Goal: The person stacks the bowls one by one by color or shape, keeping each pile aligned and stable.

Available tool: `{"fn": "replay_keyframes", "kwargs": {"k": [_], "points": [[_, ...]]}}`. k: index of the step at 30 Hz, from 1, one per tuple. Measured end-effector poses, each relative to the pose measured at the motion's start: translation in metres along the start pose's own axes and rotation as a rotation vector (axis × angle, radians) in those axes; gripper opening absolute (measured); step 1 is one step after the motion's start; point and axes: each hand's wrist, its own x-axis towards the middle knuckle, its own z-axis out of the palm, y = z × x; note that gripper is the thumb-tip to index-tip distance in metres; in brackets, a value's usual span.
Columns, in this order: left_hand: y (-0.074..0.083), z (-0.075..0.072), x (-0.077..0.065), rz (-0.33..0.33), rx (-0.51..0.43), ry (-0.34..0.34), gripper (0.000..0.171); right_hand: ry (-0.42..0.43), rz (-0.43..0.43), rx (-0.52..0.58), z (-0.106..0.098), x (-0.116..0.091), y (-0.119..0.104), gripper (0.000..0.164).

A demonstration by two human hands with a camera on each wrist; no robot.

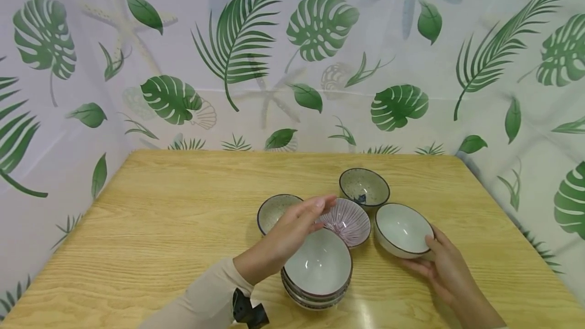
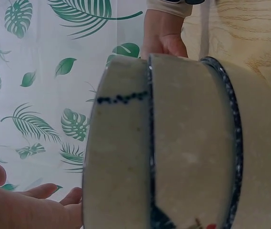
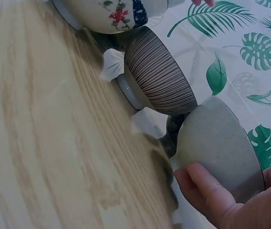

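My right hand grips a white bowl with a dark rim, thumb at the rim and fingers underneath. In the right wrist view this bowl's greyish outside shows, leaning against or close to a striped bowl. Over a stack of nested bowls hovers my left hand, its fingers extended toward the right and holding nothing. The left wrist view shows the cream sides of the stack with dark blue bands, close beside the left fingers; whether they touch cannot be told.
Behind the stack is a purple-striped bowl. A speckled bowl sits to its left, partly behind the left hand, and another speckled bowl stands farther back. The wooden table meets a leaf-printed cloth at its back and sides.
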Motion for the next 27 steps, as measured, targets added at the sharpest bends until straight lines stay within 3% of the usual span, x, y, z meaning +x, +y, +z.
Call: {"fn": "replay_keyframes", "kwargs": {"k": [5, 15, 21, 27], "points": [[0.000, 0.000, -0.001, -0.002, 0.002, -0.006, 0.046, 0.014, -0.046, -0.025, 0.001, -0.003, -0.003, 0.057], [-0.001, 0.000, -0.001, -0.010, -0.007, -0.004, 0.048, 0.088, -0.183, 0.087, 0.017, -0.008, -0.016, 0.064], [-0.001, 0.001, -0.001, -0.024, -0.021, -0.006, 0.049, 0.085, -0.257, 0.106, 0.031, -0.016, -0.028, 0.063], [0.000, 0.002, -0.002, -0.024, -0.035, -0.012, 0.049, 0.028, -0.307, 0.145, 0.047, -0.024, -0.036, 0.054]]}}
